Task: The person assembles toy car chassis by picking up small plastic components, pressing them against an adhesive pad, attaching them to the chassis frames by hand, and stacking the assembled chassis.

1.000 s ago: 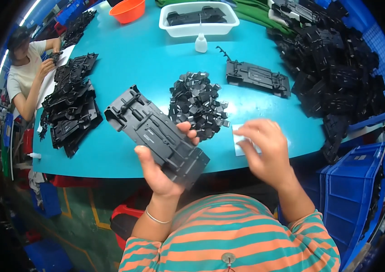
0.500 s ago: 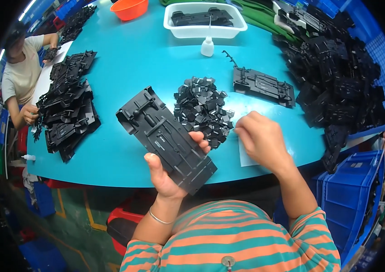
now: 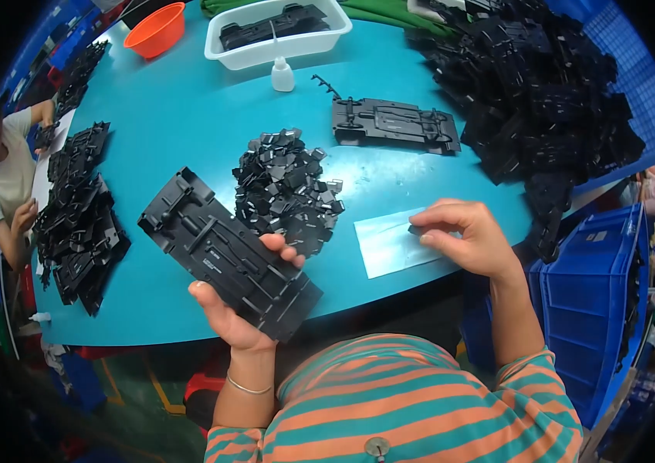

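Note:
My left hand [image 3: 227, 322] grips a black plastic toy-car chassis [image 3: 223, 253], tilted, its moulded underside showing, above the table's near edge. My right hand [image 3: 472, 238] is closed in a pinch on a small black plastic piece [image 3: 414, 229], mostly hidden by the fingertips. Under that pinch lies a thin pale sheet [image 3: 383, 256] with a wet-looking shine. Between the hands, a little farther off, is a heap of small black plastic pieces [image 3: 285, 181]. Another chassis [image 3: 397, 123] lies flat beyond the sheet, a thin black strip at its left corner.
A white squeeze bottle [image 3: 282, 76] stands before a white tub [image 3: 223, 59] holding chassis parts. An orange bowl [image 3: 154, 31] sits far left. Chassis piles lie left [image 3: 80, 224] and right [image 3: 551, 100]. A co-worker [image 3: 11, 166] handles parts at left; blue crates [image 3: 586, 309] stand right.
My right hand has moved right relative to the heap, over the pale sheet, and a small black piece now shows in its pinch. My view has shifted; the left hand still holds the chassis.

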### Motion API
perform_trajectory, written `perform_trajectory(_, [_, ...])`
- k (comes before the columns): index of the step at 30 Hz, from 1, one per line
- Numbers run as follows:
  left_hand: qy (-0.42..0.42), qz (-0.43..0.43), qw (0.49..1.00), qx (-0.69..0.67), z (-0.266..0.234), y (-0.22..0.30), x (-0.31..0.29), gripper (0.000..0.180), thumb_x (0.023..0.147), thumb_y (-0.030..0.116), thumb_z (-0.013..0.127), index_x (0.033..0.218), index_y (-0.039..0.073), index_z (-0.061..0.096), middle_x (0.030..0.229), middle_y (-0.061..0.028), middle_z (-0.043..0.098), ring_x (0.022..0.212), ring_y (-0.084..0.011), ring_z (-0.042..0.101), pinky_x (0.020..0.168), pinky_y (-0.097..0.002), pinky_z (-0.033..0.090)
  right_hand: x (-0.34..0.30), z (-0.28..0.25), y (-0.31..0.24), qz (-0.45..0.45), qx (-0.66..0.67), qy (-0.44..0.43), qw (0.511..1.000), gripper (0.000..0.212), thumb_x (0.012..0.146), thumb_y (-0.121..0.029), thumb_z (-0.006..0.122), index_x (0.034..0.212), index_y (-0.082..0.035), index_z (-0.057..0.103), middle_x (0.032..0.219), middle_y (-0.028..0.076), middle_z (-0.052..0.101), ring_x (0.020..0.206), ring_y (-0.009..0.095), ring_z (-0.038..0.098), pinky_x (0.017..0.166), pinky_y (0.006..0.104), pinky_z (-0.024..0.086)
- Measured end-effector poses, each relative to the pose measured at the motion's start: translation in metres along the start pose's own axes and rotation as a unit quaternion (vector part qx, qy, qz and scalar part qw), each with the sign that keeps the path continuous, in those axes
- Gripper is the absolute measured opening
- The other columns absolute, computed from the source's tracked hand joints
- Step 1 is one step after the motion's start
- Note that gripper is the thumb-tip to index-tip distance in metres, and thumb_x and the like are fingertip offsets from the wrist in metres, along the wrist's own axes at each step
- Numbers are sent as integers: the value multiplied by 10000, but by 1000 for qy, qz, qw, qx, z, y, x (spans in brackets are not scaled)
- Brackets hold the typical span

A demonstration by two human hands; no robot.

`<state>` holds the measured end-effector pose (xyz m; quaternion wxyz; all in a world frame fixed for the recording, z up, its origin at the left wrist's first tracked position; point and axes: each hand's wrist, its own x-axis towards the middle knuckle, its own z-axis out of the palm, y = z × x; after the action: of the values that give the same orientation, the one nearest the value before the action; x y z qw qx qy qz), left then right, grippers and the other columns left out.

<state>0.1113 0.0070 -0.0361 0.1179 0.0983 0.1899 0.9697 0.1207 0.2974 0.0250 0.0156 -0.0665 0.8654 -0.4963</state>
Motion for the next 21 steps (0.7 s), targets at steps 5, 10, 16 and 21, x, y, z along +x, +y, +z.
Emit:
perform_trajectory(5, [2,8,1000,15,1,-1,3,895,850,701,487,1339,-44,404,1253,-235,531,1116,-333,559,996,-494,444,7,-2,-2,-23,-91,-10,996,76,789,-22,670,851,5,705,790,100,665,697,188,629,614,263,473])
perform_trajectory(10, [18,13,999,45,4,0,2,912,835,716,496,1311,-58,425,1224,-222,551,1094,-325,570,984,-492,446,11,5,7,-138,-206,3,969,55,765,-25,671,816,-18,690,774,103,655,674,253,629,605,323,493])
perform_trajectory(16, [23,11,999,48,5,-1,2,917,831,721,497,1307,-60,427,1219,-221,553,1092,-324,572,982,-493,448,11,8,6,-147,-306,-13,941,59,765,-37,645,820,-50,663,764,93,623,707,278,624,629,362,496])
perform_trajectory(21, [26,14,998,50,4,-1,1,907,835,717,495,1310,-53,423,1221,-225,551,1094,-325,574,982,-492,451,11,10,8,-162,-306,-19,938,28,763,-61,646,790,-59,641,731,85,588,715,289,617,594,400,491])
